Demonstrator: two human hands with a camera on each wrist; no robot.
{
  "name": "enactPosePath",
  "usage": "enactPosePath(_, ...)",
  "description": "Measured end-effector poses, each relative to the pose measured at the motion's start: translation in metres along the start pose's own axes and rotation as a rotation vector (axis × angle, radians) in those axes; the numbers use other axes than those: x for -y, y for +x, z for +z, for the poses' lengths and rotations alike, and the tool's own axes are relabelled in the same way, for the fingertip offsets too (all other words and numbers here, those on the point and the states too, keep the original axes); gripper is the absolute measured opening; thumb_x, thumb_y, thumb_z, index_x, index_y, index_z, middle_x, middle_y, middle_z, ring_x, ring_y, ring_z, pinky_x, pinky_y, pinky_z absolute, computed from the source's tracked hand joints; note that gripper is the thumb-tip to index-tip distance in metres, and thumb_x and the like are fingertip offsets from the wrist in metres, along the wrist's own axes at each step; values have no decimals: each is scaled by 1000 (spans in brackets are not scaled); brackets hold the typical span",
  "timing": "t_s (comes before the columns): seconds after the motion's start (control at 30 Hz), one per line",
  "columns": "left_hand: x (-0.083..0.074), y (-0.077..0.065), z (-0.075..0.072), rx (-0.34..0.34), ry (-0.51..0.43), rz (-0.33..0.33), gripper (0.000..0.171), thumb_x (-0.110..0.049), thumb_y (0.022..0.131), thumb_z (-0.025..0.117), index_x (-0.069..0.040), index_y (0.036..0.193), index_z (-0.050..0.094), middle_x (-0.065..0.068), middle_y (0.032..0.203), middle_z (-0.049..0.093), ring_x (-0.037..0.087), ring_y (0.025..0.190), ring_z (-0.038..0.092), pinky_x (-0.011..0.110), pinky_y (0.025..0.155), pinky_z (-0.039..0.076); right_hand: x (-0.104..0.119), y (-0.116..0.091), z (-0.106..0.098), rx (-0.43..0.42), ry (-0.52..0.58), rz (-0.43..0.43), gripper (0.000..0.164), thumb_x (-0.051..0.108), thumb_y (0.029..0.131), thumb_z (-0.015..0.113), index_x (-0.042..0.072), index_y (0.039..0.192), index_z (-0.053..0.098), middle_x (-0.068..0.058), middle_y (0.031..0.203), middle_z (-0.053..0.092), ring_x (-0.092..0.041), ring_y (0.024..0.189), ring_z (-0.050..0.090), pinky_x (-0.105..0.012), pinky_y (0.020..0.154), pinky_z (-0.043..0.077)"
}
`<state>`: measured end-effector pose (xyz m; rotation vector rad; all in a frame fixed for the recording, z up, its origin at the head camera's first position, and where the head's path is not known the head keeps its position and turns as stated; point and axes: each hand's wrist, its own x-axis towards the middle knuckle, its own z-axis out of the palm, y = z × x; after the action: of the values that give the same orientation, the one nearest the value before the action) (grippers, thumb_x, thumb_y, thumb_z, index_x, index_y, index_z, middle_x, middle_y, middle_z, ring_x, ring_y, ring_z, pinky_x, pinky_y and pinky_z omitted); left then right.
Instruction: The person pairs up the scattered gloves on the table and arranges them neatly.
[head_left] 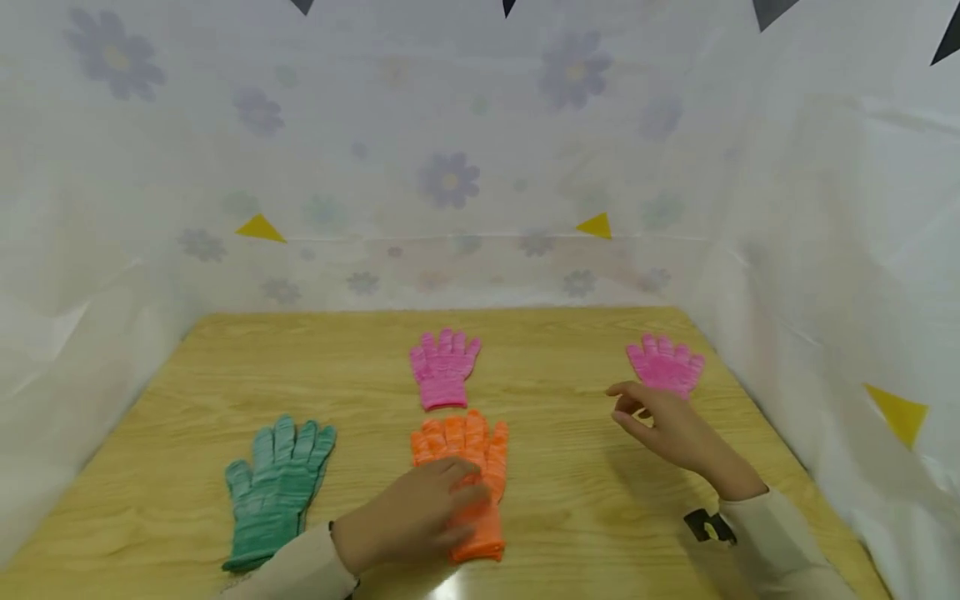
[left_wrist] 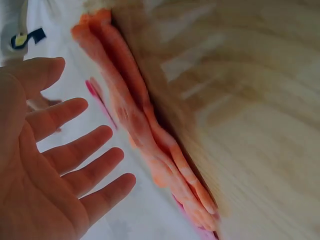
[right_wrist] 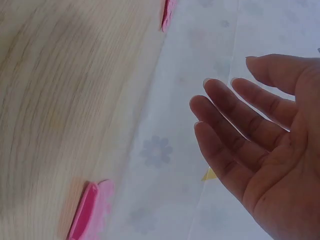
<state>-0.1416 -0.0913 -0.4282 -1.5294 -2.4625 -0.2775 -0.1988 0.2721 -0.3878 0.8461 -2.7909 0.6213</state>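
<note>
An orange knit glove (head_left: 480, 533) lies on the table with its fingers pointing away from me. My left hand (head_left: 420, 517) hovers over it, slightly blurred, hiding its left part. In the left wrist view the fingers of that hand (left_wrist: 70, 155) are spread and relaxed, with nothing in them, beside the orange glove (left_wrist: 135, 110). On the right, my right hand (head_left: 667, 425) is in the air just in front of a pink glove (head_left: 666, 363), overlapping its cuff in the head view. The right wrist view shows this hand (right_wrist: 255, 135) loosely bent and holding nothing.
A second pink glove (head_left: 445, 367) lies behind the orange one. To the left is a green glove (head_left: 277, 492), close to my left sleeve. White flowered sheeting (head_left: 450, 275) encloses the wooden table (head_left: 562, 467) at the back and sides.
</note>
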Motion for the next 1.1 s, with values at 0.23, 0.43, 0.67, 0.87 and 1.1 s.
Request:
enactPosePath(0.23, -7, 7, 10, 4, 28, 61, 39, -34, 87, 55, -17, 122, 51, 7, 119, 48, 20, 105, 49, 34, 91, 42, -11, -3, -11, -28, 19, 35, 28, 24, 90, 53, 13, 116, 56, 6, 93, 62, -10, 83, 59, -34, 71, 51)
enactPosePath(0.43, -9, 6, 14, 25, 4, 68, 34, -33, 89, 51, -17, 119, 51, 7, 121, 47, 20, 110, 46, 33, 91, 41, -17, -3, -11, -37, 48, 17, 23, 21, 89, 54, 14, 111, 58, 4, 93, 62, -7, 82, 58, -29, 69, 51)
enactPosePath(0.67, -7, -4, 15, 48, -52, 61, 27, -32, 92, 47, -19, 114, 55, 7, 123, 47, 19, 111, 45, 31, 92, 41, -16, -3, -8, -2, 78, 25, 21, 23, 90, 53, 16, 110, 58, 6, 96, 62, -7, 84, 58, -26, 69, 50)
enactPosePath(0.87, 4, -19, 11, 5, -118, 60, 22, -28, 91, 51, -20, 109, 60, 5, 118, 52, 19, 108, 50, 32, 91, 41, -15, -2, -9, 16, 75, 9, 21, 22, 91, 52, 15, 109, 59, 6, 96, 61, -8, 84, 58, -27, 70, 51)
enactPosePath(1.1, 16, -46, 2, -51, -177, -40, 28, -21, 79, 67, -19, 105, 59, 2, 110, 52, 17, 102, 48, 31, 84, 44, -19, -2, -4, 33, 60, 7, 22, 24, 91, 52, 15, 110, 59, 7, 96, 62, -6, 83, 58, -25, 68, 50)
